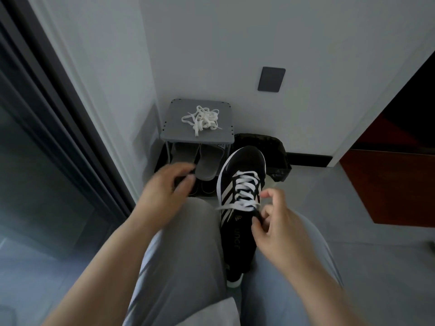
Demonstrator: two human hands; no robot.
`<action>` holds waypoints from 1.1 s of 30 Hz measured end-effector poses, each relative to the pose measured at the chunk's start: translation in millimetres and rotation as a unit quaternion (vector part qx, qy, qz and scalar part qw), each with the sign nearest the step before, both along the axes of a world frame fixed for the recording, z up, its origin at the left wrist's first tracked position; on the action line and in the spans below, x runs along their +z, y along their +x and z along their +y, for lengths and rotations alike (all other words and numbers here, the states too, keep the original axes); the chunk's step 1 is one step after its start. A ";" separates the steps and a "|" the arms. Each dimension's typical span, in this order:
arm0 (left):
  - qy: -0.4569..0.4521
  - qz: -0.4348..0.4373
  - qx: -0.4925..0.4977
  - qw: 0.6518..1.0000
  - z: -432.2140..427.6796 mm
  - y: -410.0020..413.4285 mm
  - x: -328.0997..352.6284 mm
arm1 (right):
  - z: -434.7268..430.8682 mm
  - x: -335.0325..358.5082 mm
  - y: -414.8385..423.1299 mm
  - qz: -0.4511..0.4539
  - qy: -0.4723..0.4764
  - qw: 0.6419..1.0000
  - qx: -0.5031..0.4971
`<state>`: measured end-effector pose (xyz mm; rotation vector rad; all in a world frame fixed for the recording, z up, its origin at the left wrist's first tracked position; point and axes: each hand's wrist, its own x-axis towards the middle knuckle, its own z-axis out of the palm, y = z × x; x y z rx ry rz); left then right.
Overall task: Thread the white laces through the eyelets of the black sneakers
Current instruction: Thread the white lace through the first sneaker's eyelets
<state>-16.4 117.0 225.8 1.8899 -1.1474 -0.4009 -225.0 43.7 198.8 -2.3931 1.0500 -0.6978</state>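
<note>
Between grey-trousered legs (183, 250) lies the black sneaker (235, 245), white-striped, its white lace (246, 187) criss-crossed just beyond the fingers of the right hand (277, 229), which pinch its collar. The left hand (162, 188) is blurred, fingers curled; grip unclear.

One sneaker (237, 182), one lace bundle (203, 119), two slippers (207, 162)

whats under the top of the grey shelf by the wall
A pair of grey slippers sits under the grey shelf. Darker shoes lie lower down, partly hidden by the left hand.
</note>
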 end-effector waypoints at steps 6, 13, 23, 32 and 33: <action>0.122 -0.098 -0.201 0.967 -19.4 -51.4 11.9 | 13.2 2.4 -11.0 -0.040 0.055 0.997 0.024; 0.142 -0.009 -0.224 0.964 -26.1 -55.6 7.2 | -5.2 14.5 -6.7 0.062 0.043 0.997 -0.014; 0.212 0.125 -0.276 0.929 -40.6 -35.3 19.3 | -11.5 21.1 4.6 -0.083 0.248 0.965 -0.014; 0.293 -0.154 -0.276 0.902 -51.6 -31.1 37.9 | -18.7 25.2 14.0 0.001 0.178 0.984 0.031; 0.291 -0.170 -0.265 0.903 -50.5 -31.6 39.8 | -21.4 27.0 13.7 -0.016 0.200 0.979 0.037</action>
